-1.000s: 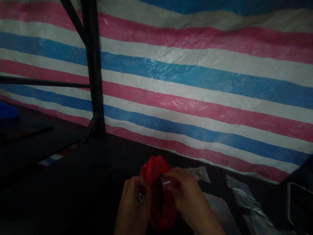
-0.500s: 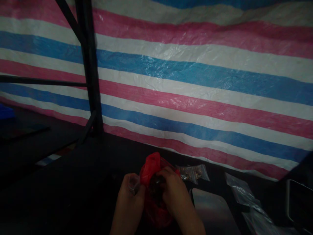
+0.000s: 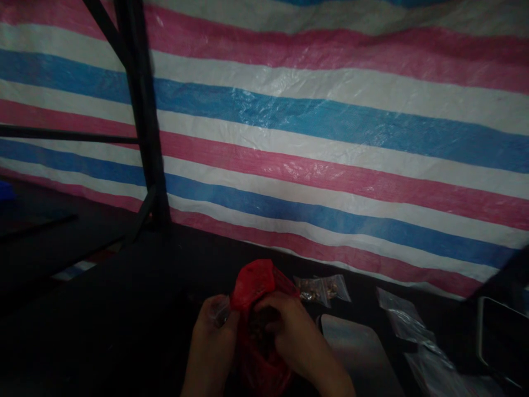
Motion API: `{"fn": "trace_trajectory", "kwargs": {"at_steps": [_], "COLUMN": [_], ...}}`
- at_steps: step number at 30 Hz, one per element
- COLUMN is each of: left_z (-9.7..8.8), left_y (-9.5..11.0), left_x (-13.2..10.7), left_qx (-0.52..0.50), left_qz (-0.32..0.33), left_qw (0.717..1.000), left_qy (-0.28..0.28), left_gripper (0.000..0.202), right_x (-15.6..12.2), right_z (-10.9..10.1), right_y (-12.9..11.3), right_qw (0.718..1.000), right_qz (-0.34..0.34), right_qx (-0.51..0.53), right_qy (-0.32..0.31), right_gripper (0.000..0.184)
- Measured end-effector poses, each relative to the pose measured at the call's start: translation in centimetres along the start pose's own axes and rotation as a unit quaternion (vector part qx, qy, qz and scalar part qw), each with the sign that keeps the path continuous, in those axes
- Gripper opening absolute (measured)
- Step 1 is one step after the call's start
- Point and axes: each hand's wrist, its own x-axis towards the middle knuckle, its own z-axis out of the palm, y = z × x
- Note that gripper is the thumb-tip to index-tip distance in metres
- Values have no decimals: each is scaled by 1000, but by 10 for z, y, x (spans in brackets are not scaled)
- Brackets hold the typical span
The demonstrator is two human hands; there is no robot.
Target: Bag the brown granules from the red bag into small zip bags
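Note:
A red plastic bag point(image 3: 264, 286) stands with its mouth open between my hands, dark contents point(image 3: 260, 331) showing inside. My left hand point(image 3: 215, 325) is closed around a small clear plastic bag point(image 3: 220, 310), its thumb touching the red bag's left edge. Reaching into the mouth from the right, my right hand point(image 3: 285, 325) has its fingers curled over the dark contents. What those fingers hold, if anything, is too dark to make out.
Filled clear zip bags point(image 3: 316, 289) lie behind my right hand. A flat silvery plate-like object point(image 3: 359, 347) is to the right, beside several flat clear bags point(image 3: 407, 317). A dark-framed object point(image 3: 502, 336) sits far right. Striped sheeting point(image 3: 330, 121) and a black post point(image 3: 144, 121) rise behind.
My right hand has sunk slightly lower into the red bag, and the bag's top has spread wider. The left hand still grips the small clear bag. The view has shifted slightly.

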Motion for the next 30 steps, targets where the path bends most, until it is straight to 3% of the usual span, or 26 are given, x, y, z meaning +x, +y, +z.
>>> {"fn": "trace_trajectory", "kwargs": {"at_steps": [5, 10, 16, 20, 25, 30], "left_z": [2, 2, 3, 5, 3, -1], "left_y": [2, -1, -7, -9, -13, -24], "left_x": [-1, 0, 0, -3, -5, -2], "left_qx": [14, 31, 69, 102, 155, 247], "left_qz": [42, 68, 104, 152, 234, 354], "left_qw": [999, 997, 992, 983, 960, 902], "left_qy": [10, 1, 2, 0, 3, -24], "left_gripper": [36, 34, 26, 25, 21, 19], "right_x": [-2, -2, -3, -8, -11, -13], "right_z": [-5, -7, -19, -32, -33, -15], "right_y": [-2, 7, 17, 11, -16, -42], "right_qw": [993, 977, 977, 975, 973, 989], "right_qz": [40, 26, 12, 2, -24, -16], "right_qx": [106, 204, 212, 221, 228, 135], "right_qy": [-40, -59, -9, 2, 25, 51], "right_gripper": [49, 45, 38, 31, 27, 38]}}
